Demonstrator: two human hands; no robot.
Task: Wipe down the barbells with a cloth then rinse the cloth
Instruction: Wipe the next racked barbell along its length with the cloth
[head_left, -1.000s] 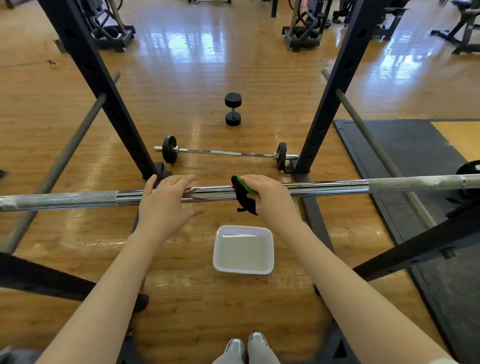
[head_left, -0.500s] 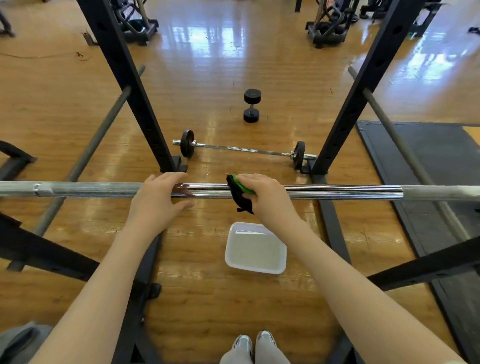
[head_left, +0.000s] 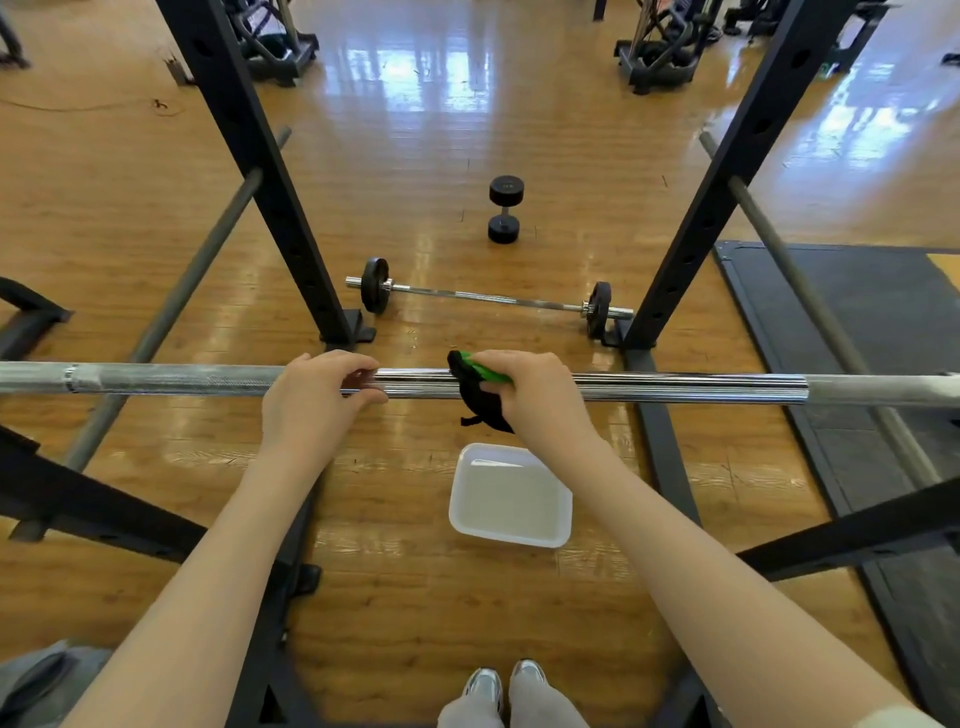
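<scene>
A chrome barbell (head_left: 649, 387) runs straight across the middle of the frame, resting at rack height; both of its ends are cut off by the left and right edges. The right hand (head_left: 535, 395) is closed over the bar just right of centre, fingers curled around it and pressing a black cloth (head_left: 480, 400) with a green strip against the metal. Most of the cloth is hidden under the palm; a dark fold and a loose thread hang below the bar. The left hand (head_left: 311, 400) sits on the bar just left of centre, fingers bent over the top and thumb underneath in a loose hold, so the stretch of bar beneath it cannot be seen.

Below the cloth, on the wooden floor (head_left: 415, 597), lies a white rectangular tray (head_left: 511, 496); whether it holds water is hard to tell. Beyond the bar, in the centre, a second, shorter barbell (head_left: 493, 298) with small black plates lies on the floor, its right end partly behind a black rack upright (head_left: 727, 171). A black dumbbell (head_left: 505, 209) stands farther back. Shoes (head_left: 504, 680) show at the bottom edge, partly cut off.
</scene>
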